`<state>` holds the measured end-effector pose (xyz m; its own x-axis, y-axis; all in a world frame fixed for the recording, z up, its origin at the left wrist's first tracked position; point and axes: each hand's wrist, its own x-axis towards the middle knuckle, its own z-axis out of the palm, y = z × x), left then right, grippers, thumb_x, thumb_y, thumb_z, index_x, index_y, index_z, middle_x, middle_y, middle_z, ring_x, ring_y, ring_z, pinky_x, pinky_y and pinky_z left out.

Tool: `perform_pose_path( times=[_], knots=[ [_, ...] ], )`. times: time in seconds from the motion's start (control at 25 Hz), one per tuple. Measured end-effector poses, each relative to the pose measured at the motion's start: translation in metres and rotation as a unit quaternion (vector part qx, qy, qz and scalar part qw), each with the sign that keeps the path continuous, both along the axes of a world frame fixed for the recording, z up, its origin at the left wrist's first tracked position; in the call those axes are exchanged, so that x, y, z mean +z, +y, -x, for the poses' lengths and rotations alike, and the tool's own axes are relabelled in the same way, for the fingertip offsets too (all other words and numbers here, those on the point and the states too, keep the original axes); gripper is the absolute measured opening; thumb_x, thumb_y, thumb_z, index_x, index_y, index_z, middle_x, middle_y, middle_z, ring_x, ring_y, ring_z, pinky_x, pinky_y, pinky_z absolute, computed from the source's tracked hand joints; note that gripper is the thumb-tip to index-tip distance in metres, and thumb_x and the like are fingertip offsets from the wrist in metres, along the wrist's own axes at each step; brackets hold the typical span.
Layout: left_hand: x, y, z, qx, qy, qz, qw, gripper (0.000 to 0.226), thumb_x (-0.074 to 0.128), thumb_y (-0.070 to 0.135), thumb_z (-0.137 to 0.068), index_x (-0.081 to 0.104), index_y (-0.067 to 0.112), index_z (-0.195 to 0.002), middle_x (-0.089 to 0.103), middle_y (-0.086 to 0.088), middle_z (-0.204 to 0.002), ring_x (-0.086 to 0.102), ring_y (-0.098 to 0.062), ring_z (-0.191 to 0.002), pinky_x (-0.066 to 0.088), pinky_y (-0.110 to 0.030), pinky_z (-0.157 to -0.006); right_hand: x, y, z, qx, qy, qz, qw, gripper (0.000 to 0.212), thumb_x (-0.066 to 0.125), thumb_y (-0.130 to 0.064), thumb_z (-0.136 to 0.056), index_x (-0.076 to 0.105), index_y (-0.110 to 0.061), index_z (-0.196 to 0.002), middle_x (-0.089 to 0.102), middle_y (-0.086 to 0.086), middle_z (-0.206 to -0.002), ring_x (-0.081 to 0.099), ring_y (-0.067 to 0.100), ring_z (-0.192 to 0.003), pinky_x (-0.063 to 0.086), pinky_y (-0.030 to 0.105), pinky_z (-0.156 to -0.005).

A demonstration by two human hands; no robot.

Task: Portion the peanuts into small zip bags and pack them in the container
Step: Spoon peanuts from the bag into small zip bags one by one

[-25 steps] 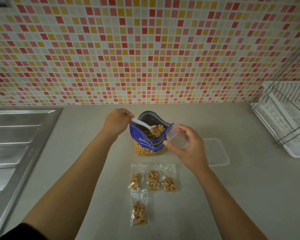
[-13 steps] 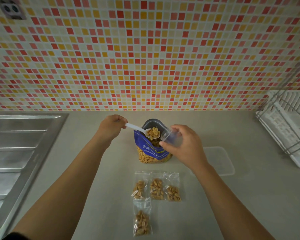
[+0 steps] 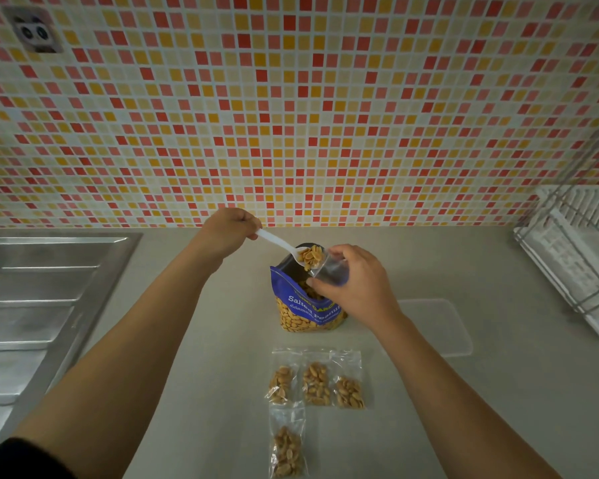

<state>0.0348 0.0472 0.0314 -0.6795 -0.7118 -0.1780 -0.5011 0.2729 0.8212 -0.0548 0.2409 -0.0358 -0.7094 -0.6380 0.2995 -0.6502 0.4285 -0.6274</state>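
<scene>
Now the loaded plastic spoon (image 3: 281, 244), clamped in the grip of the left hand (image 3: 229, 229), has risen to the small zip bag (image 3: 331, 273) pinched by the right hand (image 3: 355, 288): portion 5 begins.

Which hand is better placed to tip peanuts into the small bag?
The left hand: it grips the white plastic spoon, loaded with peanuts at the mouth of the small clear zip bag, which the right hand holds.
</scene>
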Motion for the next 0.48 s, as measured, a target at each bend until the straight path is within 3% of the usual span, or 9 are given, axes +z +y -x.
perform_pose_path(
  times=[0.2, 0.28, 0.36, 0.48],
  knots=[
    [0.034, 0.01, 0.018, -0.099, -0.03, 0.115, 0.988, 0.019, 0.049, 0.019, -0.093, 0.066, 0.008, -0.094, 0.06, 0.0, -0.088, 0.052, -0.011, -0.079, 0.04, -0.022, -0.067, 0.002, -0.004, -0.003, -0.017, -0.035, 0.049, 0.998, 0.055, 0.078, -0.045, -0.066, 0.061, -0.016, -0.109, 0.063, -0.005, -0.1, 0.056, 0.012, -0.093, 0.045, 0.026, -0.079],
    [0.053, 0.018, 0.026, -0.145, -0.058, 0.202, 0.967, 0.02, 0.051, 0.024, -0.093, 0.067, 0.012, -0.092, 0.062, 0.002, -0.085, 0.056, -0.017, -0.083, 0.046, -0.032, -0.08, 0.004, -0.005, -0.004, -0.028, -0.062, 0.074, 0.995, 0.053, 0.078, -0.043, -0.067, 0.061, -0.017, -0.109, 0.062, -0.006, -0.099, 0.057, 0.013, -0.093, 0.046, 0.026, -0.079],
    [0.07, 0.028, 0.031, -0.17, -0.091, 0.286, 0.938, 0.018, 0.051, 0.03, -0.093, 0.065, 0.02, -0.088, 0.062, 0.007, -0.082, 0.053, -0.018, -0.088, 0.041, -0.045, -0.093, 0.006, -0.006, -0.006, -0.038, -0.075, 0.089, 0.992, 0.053, 0.078, -0.042, -0.068, 0.06, -0.017, -0.111, 0.061, -0.008, -0.098, 0.058, 0.012, -0.092, 0.048, 0.026, -0.079],
    [0.091, 0.041, 0.034, -0.158, -0.107, 0.379, 0.906, 0.014, 0.05, 0.033, -0.093, 0.06, 0.03, -0.085, 0.059, 0.011, -0.086, 0.042, -0.016, -0.1, 0.028, -0.048, -0.095, 0.006, -0.006, -0.006, -0.056, -0.089, 0.111, 0.988, 0.053, 0.078, -0.041, -0.068, 0.06, -0.018, -0.112, 0.061, -0.009, -0.099, 0.055, 0.008, -0.09, 0.046, 0.022, -0.077]
  ],
)
